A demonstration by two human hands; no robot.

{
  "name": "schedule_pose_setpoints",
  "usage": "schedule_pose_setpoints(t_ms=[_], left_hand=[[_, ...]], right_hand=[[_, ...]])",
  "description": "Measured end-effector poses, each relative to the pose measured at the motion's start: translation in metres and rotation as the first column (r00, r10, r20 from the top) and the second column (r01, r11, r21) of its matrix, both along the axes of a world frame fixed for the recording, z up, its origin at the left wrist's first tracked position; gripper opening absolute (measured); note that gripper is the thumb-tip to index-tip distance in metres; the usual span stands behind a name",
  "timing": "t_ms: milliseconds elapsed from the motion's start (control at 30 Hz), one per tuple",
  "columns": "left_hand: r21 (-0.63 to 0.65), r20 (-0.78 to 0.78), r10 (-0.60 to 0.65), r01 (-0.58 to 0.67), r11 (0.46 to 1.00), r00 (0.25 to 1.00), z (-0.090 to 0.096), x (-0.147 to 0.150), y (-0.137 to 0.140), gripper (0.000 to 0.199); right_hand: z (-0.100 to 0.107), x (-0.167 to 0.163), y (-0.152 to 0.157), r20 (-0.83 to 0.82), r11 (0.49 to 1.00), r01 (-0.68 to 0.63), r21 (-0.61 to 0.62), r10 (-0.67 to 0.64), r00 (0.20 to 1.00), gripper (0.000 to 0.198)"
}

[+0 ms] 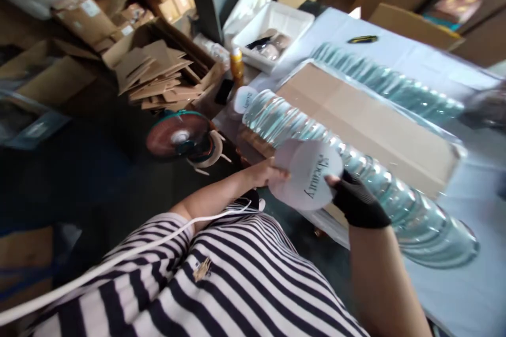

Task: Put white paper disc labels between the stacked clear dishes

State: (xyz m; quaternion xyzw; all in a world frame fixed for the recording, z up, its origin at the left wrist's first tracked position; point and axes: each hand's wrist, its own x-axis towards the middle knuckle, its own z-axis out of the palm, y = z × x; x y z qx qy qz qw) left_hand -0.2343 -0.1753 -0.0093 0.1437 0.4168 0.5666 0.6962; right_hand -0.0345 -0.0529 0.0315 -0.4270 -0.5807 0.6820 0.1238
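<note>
Round whitish discs (297,189) overlap in front of my chest, the upper one printed with the word "beauty". At their left edge, my bare left hand (265,172) is closed with the fingers on the rim. My right hand (358,197), in a black fingerless glove, grips the right side with its thumb on the printed face; its other fingers are hidden. Just beyond the discs runs a long row of clear round pieces (395,189) in shiny wrap. Another printed disc (245,99) sits at the row's far left end. Motion blurs the picture.
A flat cardboard box (363,121) separates this row from a second clear row (387,79). A white bin (272,13), yellow bottle (236,63) and yellow-black cutter (362,39) are farther off. Left stand a fan (179,136) and a carton of cardboard pieces (158,73). A white cable (130,255) crosses my body.
</note>
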Motion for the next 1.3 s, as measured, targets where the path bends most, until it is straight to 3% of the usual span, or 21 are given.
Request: schedule_pose_setpoints(t_ms=[100, 167, 267, 333, 400, 433, 500, 567, 600, 667, 700, 767, 800, 833, 933, 1000, 1133, 1200, 1300], left_hand=[[-0.012, -0.235, 0.076, -0.081, 0.997, 0.969, -0.001, 0.001, 0.026, 0.046], [-0.003, -0.305, 0.056, -0.06, 0.998, 0.951, 0.0, 0.006, 0.042, 0.043], [0.018, -0.348, 0.016, -0.011, 1.0, 0.937, 0.001, 0.015, 0.059, 0.041], [0.001, -0.367, 0.0, 0.001, 1.0, 0.93, -0.002, 0.021, 0.07, 0.039], [-0.034, -0.335, -0.028, 0.018, 0.999, 0.942, -0.006, 0.029, 0.081, 0.038], [-0.05, -0.295, -0.051, 0.038, 0.998, 0.954, -0.007, 0.035, 0.086, 0.037], [-0.071, -0.189, -0.091, 0.079, 0.994, 0.978, -0.008, 0.049, 0.092, 0.037], [-0.063, -0.126, -0.12, 0.113, 0.992, 0.985, -0.004, 0.066, 0.096, 0.039], [-0.059, -0.114, -0.13, 0.124, 0.99, 0.985, -0.001, 0.075, 0.097, 0.04], [-0.056, -0.102, -0.167, 0.162, 0.985, 0.981, 0.006, 0.093, 0.101, 0.041], [-0.047, -0.09, -0.181, 0.178, 0.983, 0.979, 0.01, 0.102, 0.104, 0.042], [-0.016, -0.045, -0.192, 0.191, 0.981, 0.98, 0.017, 0.12, 0.117, 0.045], [0.004, -0.016, -0.189, 0.19, 0.982, 0.982, 0.021, 0.13, 0.126, 0.047], [0.019, 0.011, -0.184, 0.184, 0.983, 0.983, 0.024, 0.141, 0.137, 0.048], [0.03, 0.105, -0.181, 0.178, 0.983, 0.978, 0.033, 0.184, 0.175, 0.049], [0.067, 0.181, -0.195, 0.186, 0.98, 0.964, 0.035, 0.219, 0.2, 0.045], [0.019, 0.271, -0.242, 0.246, 0.969, 0.932, 0.025, 0.276, 0.237, 0.031], [-0.042, 0.275, -0.243, 0.264, 0.964, 0.93, 0.015, 0.289, 0.244, 0.027], [-0.055, 0.264, -0.245, 0.268, 0.962, 0.933, 0.005, 0.29, 0.246, 0.027]], right_hand=[[-0.011, -0.004, -0.006, -0.002, 0.957, 0.237, 0.168, -0.24, 0.971, 0.067], [-0.015, 0.0, -0.019, 0.039, 0.853, 0.326, 0.408, -0.373, 0.927, 0.069], [-0.014, 0.01, -0.048, 0.206, 0.693, 0.284, 0.663, -0.534, 0.82, 0.065], [-0.011, 0.015, -0.065, 0.232, 0.585, 0.227, 0.778, -0.605, 0.762, 0.061], [-0.009, 0.016, -0.073, 0.185, 0.505, 0.168, 0.846, -0.574, 0.797, 0.05], [-0.008, 0.016, -0.074, 0.153, 0.493, 0.172, 0.853, -0.551, 0.82, 0.043], [-0.007, 0.018, -0.068, 0.104, 0.527, 0.282, 0.801, -0.588, 0.802, 0.033], [-0.006, 0.026, -0.059, 0.08, 0.513, 0.489, 0.705, -0.743, 0.664, 0.032], [-0.005, 0.034, -0.054, 0.07, 0.466, 0.582, 0.666, -0.816, 0.574, 0.033], [-0.001, 0.061, -0.047, 0.022, 0.327, 0.699, 0.636, -0.913, 0.407, 0.035], [0.002, 0.081, -0.046, -0.015, 0.229, 0.727, 0.647, -0.95, 0.312, 0.036], [0.009, 0.131, -0.05, -0.068, 0.018, 0.679, 0.734, -0.993, 0.099, 0.036], [0.013, 0.159, -0.055, -0.068, -0.051, 0.603, 0.796, -0.998, 0.006, 0.036], [0.017, 0.186, -0.062, -0.029, -0.041, 0.493, 0.869, -0.999, -0.034, 0.038], [0.025, 0.248, -0.084, 0.261, 0.266, 0.244, 0.933, -0.964, 0.052, 0.044], [0.023, 0.266, -0.091, 0.403, 0.422, 0.138, 0.896, -0.903, 0.146, 0.046], [0.002, 0.258, -0.066, 0.55, 0.56, -0.032, 0.828, -0.799, 0.243, 0.046], [-0.014, 0.248, -0.04, 0.613, 0.619, -0.073, 0.782, -0.743, 0.269, 0.045], [-0.032, 0.239, -0.008, 0.736, 0.748, -0.085, 0.658, -0.615, 0.283, 0.039]])
